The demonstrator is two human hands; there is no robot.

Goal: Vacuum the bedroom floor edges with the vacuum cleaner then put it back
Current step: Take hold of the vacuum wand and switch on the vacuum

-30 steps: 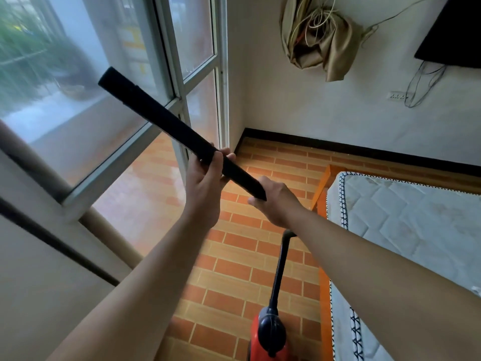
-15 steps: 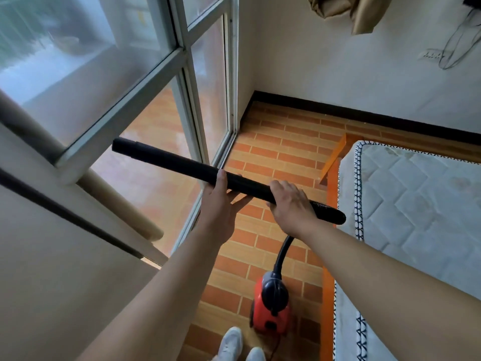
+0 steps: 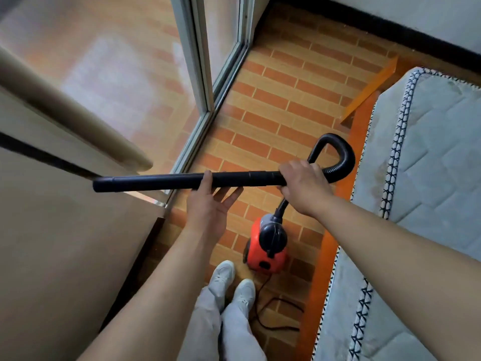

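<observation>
1 black wand [image 3: 166,181] held level above floor [image 3: 273,105]. Right hand [image 3: 303,188] grips its hose end, fingers curled round; left hand [image 3: 208,204] supports the middle w/ fingers straight, slightly spread. 1 red vacuum cleaner [image 3: 265,246] on floor btwn 2 white shoes [image 3: 223,277] & 1 mattress [image 3: 429,152].

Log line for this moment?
wand: level, off floor | right hand: grips wand near hose | left hand: supports wand, fingers straight | vacuum cleaner: on floor

Soft daylight through glass door [image 3: 125,82], edges warped
</observation>
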